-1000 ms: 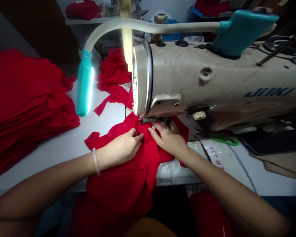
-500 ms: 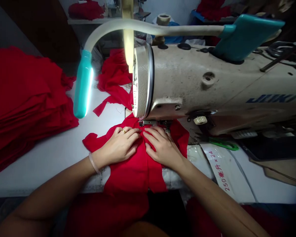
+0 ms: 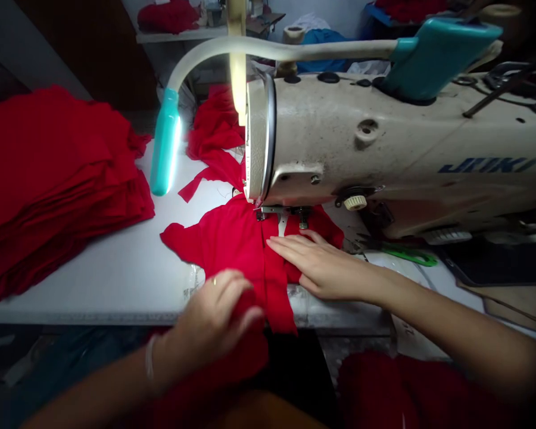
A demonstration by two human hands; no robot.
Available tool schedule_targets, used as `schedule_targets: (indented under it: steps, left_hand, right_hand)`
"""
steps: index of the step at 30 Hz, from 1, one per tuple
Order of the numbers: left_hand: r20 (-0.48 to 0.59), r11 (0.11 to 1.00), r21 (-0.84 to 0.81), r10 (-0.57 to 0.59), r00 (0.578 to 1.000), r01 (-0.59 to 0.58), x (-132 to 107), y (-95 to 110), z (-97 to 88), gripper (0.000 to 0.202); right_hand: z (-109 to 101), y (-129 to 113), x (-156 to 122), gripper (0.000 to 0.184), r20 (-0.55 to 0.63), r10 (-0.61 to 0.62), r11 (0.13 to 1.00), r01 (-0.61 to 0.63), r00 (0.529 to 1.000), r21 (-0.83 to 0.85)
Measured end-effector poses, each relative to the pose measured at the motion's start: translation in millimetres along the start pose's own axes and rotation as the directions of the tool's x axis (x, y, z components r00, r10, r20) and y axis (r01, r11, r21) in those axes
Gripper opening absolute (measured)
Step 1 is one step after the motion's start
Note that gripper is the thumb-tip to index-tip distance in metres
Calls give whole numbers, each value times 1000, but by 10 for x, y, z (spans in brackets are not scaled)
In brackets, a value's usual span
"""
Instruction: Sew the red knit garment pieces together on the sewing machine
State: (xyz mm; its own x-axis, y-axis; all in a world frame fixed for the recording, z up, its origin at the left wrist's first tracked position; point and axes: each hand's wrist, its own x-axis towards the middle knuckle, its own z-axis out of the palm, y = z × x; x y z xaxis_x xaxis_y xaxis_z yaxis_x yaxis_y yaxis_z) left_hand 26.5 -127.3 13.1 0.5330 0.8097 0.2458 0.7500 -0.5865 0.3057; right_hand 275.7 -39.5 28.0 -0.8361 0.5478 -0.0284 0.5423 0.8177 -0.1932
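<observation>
Curled around a fold, our left hand [image 3: 212, 322] gathered the red knit garment [image 3: 245, 244] near the edge of the table [image 3: 116, 280], while our flat, open right hand [image 3: 324, 265] pressed it, at six o'clock from the presser foot [image 3: 279, 211]. We judged it light, soft and slippery, best held by a gathered fold.

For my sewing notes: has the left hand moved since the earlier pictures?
Yes, the left hand moved back, away from the machine's metal presser foot.
</observation>
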Motion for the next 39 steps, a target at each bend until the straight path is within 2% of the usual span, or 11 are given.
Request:
schedule_targets:
  steps: [2,5,10,13,15,19,23,27,31,35,39]
  left_hand:
    - [-62,993,117,5,998,3,-424,176,228,55]
    - [-149,950,305,-22,989,67,-814,88,456,46]
    - [-106,995,-7,-103,989,103,-785,-450,-19,39]
    - [-382,925,-158,-380,843,345,-583,-494,-360,37]
    - [-495,916,-176,-398,772,360,-430,-370,-366,31]
    - [-110,997,68,-14,994,22,-252,-109,-5,40]
    - [75,965,262,-38,996,17,-345,-203,160,62]
    - [122,967,253,-42,992,9,-469,-420,7,62]
    - [-25,984,112,140,990,-136,-497,-308,-192,48]
    - [-211,890,-49,435,875,-454,-542,27,-189,17]
    - [-176,936,-127,305,936,-329,-586,178,71,16]
  right_hand:
    - [-40,25,-26,58,7,-23,994,23,1000,-107]
    - [35,-94,-83,39,-61,-114,976,100,992,-195]
    - [434,-818,-261,32,-301,-192,980,200,934,-3]
    - [645,-1315,-258,41,-201,-110,976,145,973,165]
    - [685,-1514,-192,45,-86,-61,978,77,994,193]
    - [563,-1479,-130,53,-65,-45,995,51,997,86]
    - [501,-1240,-353,48,-201,50,989,-76,978,-126]
    - [631,-1328,-583,46,-108,52,996,-60,993,-64]
    - [594,-1450,-533,36,-391,70,994,-96,918,-47]
    - [453,-1368,-365,35,-602,-45,983,-71,797,-168]
    - [508,-1355,-357,25,-653,-71,997,30,754,-75]
